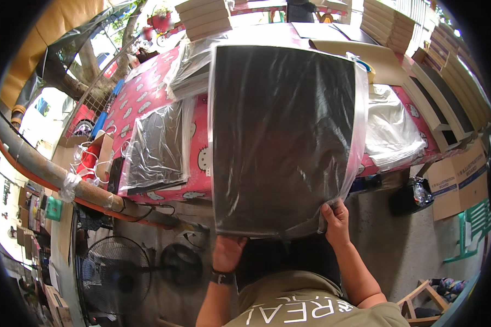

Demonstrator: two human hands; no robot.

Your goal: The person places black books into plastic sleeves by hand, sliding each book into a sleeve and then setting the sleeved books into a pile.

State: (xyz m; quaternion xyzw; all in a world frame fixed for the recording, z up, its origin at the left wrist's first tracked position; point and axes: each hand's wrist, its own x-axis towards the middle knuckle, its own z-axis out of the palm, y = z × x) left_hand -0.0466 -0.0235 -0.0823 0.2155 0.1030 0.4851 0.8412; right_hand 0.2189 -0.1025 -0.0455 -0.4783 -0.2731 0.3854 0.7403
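A large black board (281,136) in a clear plastic sleeve is held up in front of me, tilted over the near edge of the table. My right hand (337,219) is closed on its lower right corner, thumb on the front and fingers behind. At the lower left edge my left hand (229,252) grips from beneath, its fingers mostly hidden by the board. Loose plastic shows along the sleeve's right side. On the table to the left lies a stack of black sheets in plastic (155,144). To the right of the board lies a pile of clear plastic sleeves (390,128).
The table has a pink patterned cover (142,101). Stacks of boards (387,27) stand at the back right, with a tape roll (364,66) nearby. A metal pipe (93,188) runs along the left, above a standing fan (117,272). A cardboard box (458,180) and green chair (474,229) are right.
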